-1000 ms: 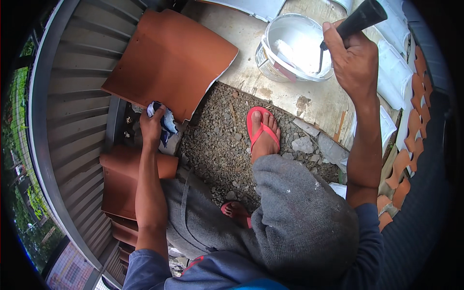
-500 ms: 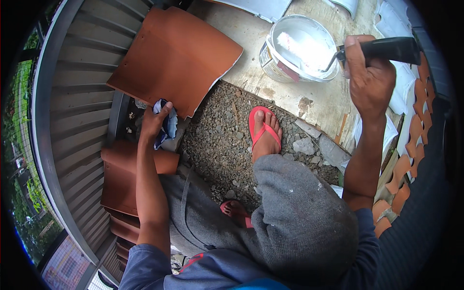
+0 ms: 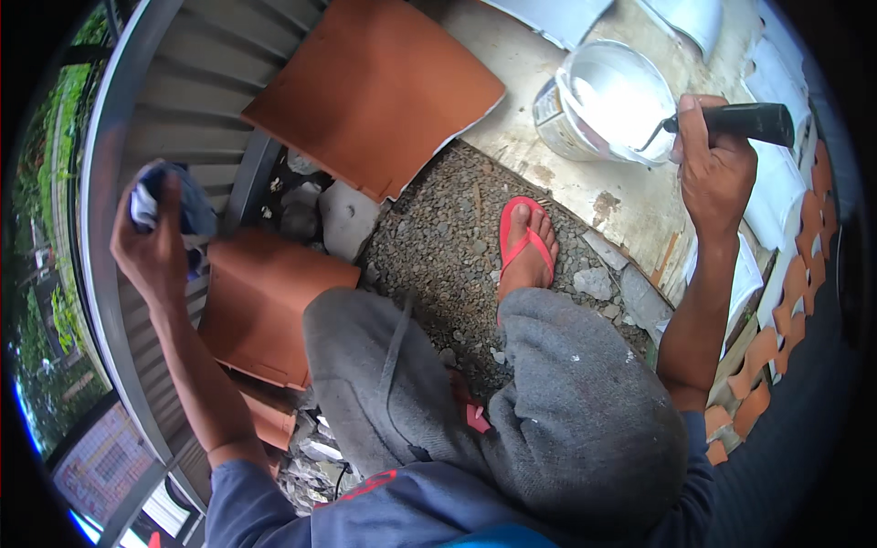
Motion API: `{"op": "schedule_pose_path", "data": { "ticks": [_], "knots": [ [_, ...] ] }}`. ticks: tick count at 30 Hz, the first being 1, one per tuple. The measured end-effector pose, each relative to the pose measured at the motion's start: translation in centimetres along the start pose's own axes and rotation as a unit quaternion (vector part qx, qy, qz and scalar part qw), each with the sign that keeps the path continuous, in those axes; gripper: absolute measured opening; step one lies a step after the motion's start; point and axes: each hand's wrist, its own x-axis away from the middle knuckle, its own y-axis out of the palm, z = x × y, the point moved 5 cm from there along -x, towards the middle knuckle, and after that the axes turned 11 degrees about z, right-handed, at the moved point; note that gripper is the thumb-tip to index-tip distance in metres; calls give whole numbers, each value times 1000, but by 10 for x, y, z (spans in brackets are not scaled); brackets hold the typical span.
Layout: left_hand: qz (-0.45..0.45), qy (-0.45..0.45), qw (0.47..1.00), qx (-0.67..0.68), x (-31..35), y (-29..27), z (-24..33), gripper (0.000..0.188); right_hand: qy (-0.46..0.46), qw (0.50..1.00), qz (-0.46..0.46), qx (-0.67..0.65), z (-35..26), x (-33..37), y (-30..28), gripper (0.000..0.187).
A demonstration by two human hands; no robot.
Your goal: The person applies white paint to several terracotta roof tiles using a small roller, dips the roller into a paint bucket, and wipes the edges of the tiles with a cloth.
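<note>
On the far left, my left hand (image 3: 151, 242) is closed around a bunched blue-and-white cloth (image 3: 196, 205), held up beside the corrugated metal wall. My right hand (image 3: 717, 173) grips the black handle (image 3: 754, 122) of a paint roller; its metal rod reaches over the rim into a white plastic bucket (image 3: 559, 123) of white paint. Glare and paint hide the roller head. A large curved terracotta roof tile (image 3: 384, 91) leans at the upper left, apart from both hands. Another terracotta tile (image 3: 265, 315) lies near my left forearm.
The bucket stands on a paint-stained board (image 3: 493, 100). White-coated tiles (image 3: 690, 23) lie behind and to its right, with rows of terracotta tiles (image 3: 758, 356) at far right. Gravel (image 3: 438, 228) and loose stones (image 3: 347, 219) surround my foot in a red flip-flop (image 3: 527, 242).
My left hand has left the large tile's lower edge and swung left with the cloth. The whole view has shifted slightly. My right hand still has the roller at the bucket.
</note>
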Motion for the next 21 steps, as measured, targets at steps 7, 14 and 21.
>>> {"op": "schedule_pose_path", "data": {
  "ticks": [7,14,21],
  "knots": [
    [141,156,881,-424,-147,-109,-54,53,67,993,66,67,-7,13,-29,26],
    [8,33,957,-287,-147,-96,-153,54,135,990,-42,-19,-5,26,-15,24],
    [119,63,987,-90,-130,-116,-43,26,296,903,-136,-279,-24,42,-55,47]
  ]
}}
